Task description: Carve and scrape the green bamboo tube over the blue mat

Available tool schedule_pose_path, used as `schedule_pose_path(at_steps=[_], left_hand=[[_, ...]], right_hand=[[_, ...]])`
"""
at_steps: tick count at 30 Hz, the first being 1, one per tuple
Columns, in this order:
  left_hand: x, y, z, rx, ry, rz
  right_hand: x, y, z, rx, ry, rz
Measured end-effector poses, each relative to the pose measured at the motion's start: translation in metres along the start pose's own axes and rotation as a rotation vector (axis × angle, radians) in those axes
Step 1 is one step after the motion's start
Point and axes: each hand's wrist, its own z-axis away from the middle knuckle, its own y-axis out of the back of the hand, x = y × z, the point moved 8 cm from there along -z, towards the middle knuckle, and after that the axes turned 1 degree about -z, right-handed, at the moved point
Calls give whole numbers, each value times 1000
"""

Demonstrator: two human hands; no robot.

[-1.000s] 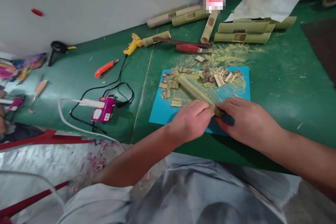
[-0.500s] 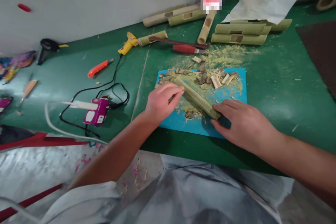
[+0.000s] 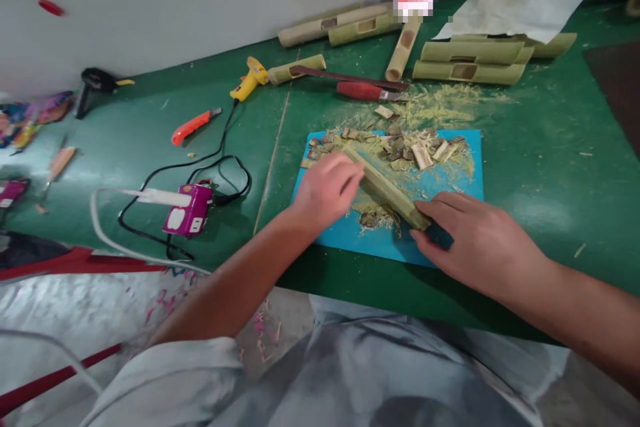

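Note:
A green bamboo piece lies slanted over a blue mat, its far end up and to the left. My right hand grips the near end between thumb and fingers. At the far half is my left hand, its thumb and forefinger closed together at the bamboo's left edge; its other fingers are hidden beneath. Broken bamboo chips and pale dust cover the mat's back part, and a small heap of shavings sits just left of the bamboo piece.
Behind the mat lie a red-handled knife and several cut bamboo tubes, some under white paper. Leftward are an orange utility knife, a yellow glue gun and a purple power socket with cords.
The whole view has shifted slightly, so everything appears a little further right. Both hands keep nearly the same places on the bamboo piece.

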Motion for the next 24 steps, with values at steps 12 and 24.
schedule_pose_path(at_steps=[12,24], left_hand=[[9,-6,1,-55,-64,38],[6,-2,1,-25,32,17]], right_hand=[[-6,1,1,29,24,77],[-6,0,1,-12,16,81]])
